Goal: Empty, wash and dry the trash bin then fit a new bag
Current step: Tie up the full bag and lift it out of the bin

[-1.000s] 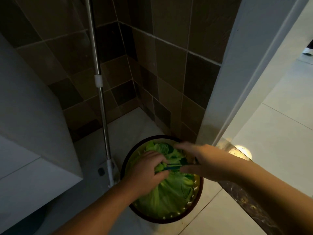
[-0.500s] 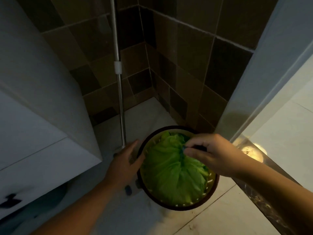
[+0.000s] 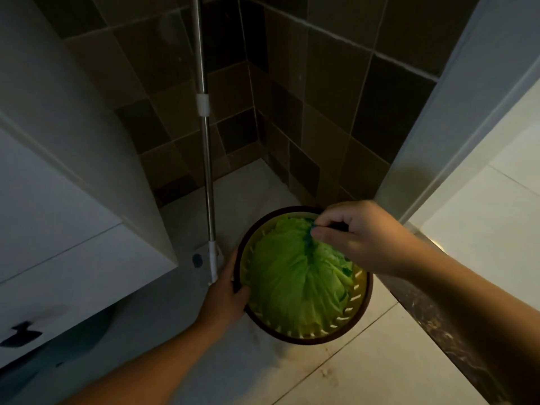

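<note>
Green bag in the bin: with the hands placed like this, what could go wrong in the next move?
1. The right hand pinches only the gathered neck of the green bag; thin plastic may tear or slip when lifted.
2. The left hand grips just one side of the trash bin rim, so the bin could tip or rise with the bag.
3. The mop pole stands close beside the bin and could be knocked over.

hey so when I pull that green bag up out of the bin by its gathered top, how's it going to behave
The green bag looks thin and crinkled, so probably floppy, stretching where the right hand pinches its gathered neck. It bulges full, so perhaps weighty; contents are hidden. The bin may lift with it, which is likely why the left hand grips the rim.
</note>
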